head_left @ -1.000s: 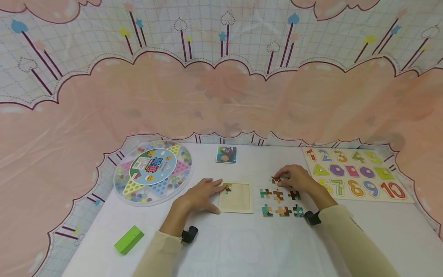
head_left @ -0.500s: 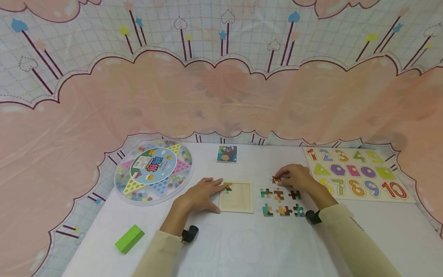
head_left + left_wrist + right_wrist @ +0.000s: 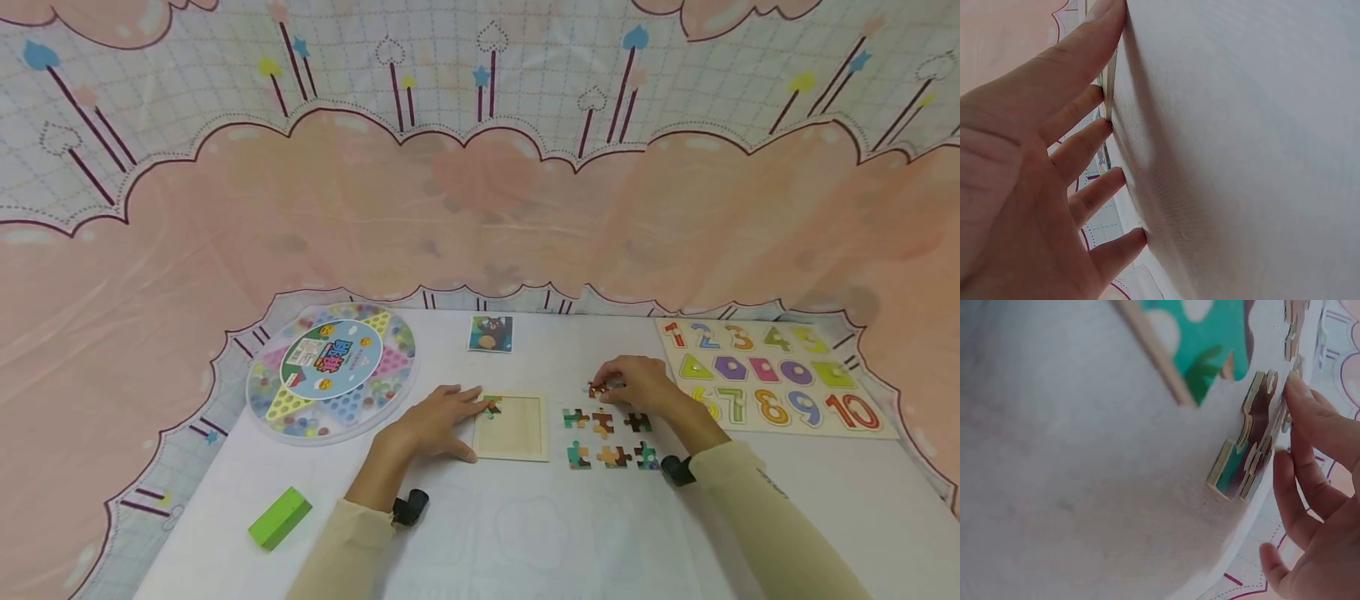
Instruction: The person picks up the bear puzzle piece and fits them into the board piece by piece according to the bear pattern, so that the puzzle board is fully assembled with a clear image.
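My left hand (image 3: 438, 423) lies with spread fingers at the left side of a square wooden puzzle tray (image 3: 521, 437). Its index fingertip touches a green and brown puzzle piece (image 3: 492, 407) in the tray's upper left corner, and its thumb is at the lower left edge. In the left wrist view, the fingertips reach down to the white tabletop. To the right, my right hand (image 3: 642, 386) pinches a brown puzzle piece (image 3: 596, 389) between thumb and fingers, close over the table. Below it lie several loose jigsaw pieces (image 3: 615, 456) in two rows; the right wrist view shows a teal one (image 3: 1213, 337) up close.
Behind the tray lies a small bear picture card (image 3: 491, 334). A round Chinese checkers set (image 3: 332, 375) sits at left, with a green block (image 3: 280, 518) nearer the front. A number and shape board (image 3: 776, 379) lies at right, close to my right wrist.
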Available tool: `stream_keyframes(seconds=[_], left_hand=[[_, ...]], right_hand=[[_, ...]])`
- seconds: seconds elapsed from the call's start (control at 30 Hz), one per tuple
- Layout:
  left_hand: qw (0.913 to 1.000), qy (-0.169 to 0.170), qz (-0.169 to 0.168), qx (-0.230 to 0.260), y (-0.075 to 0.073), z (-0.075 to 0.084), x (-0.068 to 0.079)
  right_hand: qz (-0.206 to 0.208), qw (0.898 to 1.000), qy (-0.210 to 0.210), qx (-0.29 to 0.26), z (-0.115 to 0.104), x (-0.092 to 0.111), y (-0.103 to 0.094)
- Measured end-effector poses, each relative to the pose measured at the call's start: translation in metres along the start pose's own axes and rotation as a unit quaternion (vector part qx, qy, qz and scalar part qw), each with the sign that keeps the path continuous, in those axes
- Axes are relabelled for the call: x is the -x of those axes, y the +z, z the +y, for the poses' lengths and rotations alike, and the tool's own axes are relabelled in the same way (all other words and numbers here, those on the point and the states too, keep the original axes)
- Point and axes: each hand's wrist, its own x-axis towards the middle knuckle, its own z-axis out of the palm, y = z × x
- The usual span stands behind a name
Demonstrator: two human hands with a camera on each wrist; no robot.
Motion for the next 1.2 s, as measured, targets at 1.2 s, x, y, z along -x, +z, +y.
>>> stream_keyframes(seconds=[1.2], left_hand=[[1.0, 0.0, -0.001, 0.001, 0.001, -0.003, -0.002]], right_hand=[[-0.008, 0.994, -0.035, -0.099, -0.011, 0.0, -0.018]])
